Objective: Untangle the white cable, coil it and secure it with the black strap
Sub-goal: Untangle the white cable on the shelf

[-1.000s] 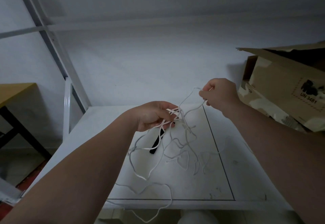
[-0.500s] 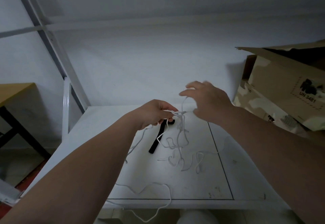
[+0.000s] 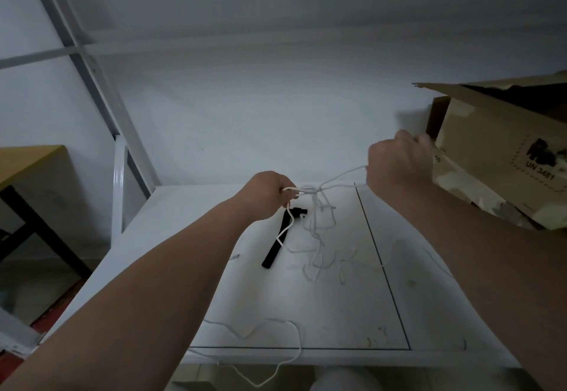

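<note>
Both hands, left and right, pinch the white cable (stretched sideways); black strap lies lengthwise.

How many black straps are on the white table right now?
1. The flat black fabric strap lies on the white metal table, just below the left hand, with loops of the thin white cable crossing it.

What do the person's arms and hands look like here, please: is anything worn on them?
Both forearms are bare right to the picture's lower edge; no sleeves show. The left hand and the right hand carry no gloves, and no watch, bracelet or ring is visible on the sides shown. The right fingertips are motion-blurred.
</note>
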A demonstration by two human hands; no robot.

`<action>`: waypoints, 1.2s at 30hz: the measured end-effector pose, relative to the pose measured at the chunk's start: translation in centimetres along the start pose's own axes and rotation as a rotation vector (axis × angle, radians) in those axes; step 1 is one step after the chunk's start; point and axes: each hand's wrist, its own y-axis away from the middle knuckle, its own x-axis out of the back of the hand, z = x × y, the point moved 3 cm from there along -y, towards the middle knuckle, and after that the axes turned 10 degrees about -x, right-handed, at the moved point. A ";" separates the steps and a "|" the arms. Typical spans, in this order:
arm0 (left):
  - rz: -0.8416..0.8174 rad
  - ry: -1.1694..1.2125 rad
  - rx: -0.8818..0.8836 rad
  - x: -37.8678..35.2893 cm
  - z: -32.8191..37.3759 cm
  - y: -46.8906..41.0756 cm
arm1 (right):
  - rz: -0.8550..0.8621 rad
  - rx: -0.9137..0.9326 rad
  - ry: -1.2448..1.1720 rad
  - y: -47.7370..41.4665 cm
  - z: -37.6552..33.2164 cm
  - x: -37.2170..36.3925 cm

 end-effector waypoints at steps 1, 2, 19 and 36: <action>-0.003 -0.047 0.008 0.1 -0.1 0.0 | -0.040 -0.067 0.011 -0.2 0.2 -0.5; -0.009 -0.091 0.017 0.1 -0.1 0.0 | -0.084 -0.123 0.017 -0.2 0.5 -0.4; 0.009 -0.021 0.006 0.5 1.1 -0.2 | -0.350 0.381 -0.554 1.0 -3.8 -2.0; 0.153 0.040 0.003 1.3 2.9 -1.6 | 0.039 0.289 -0.705 -0.2 -3.4 1.8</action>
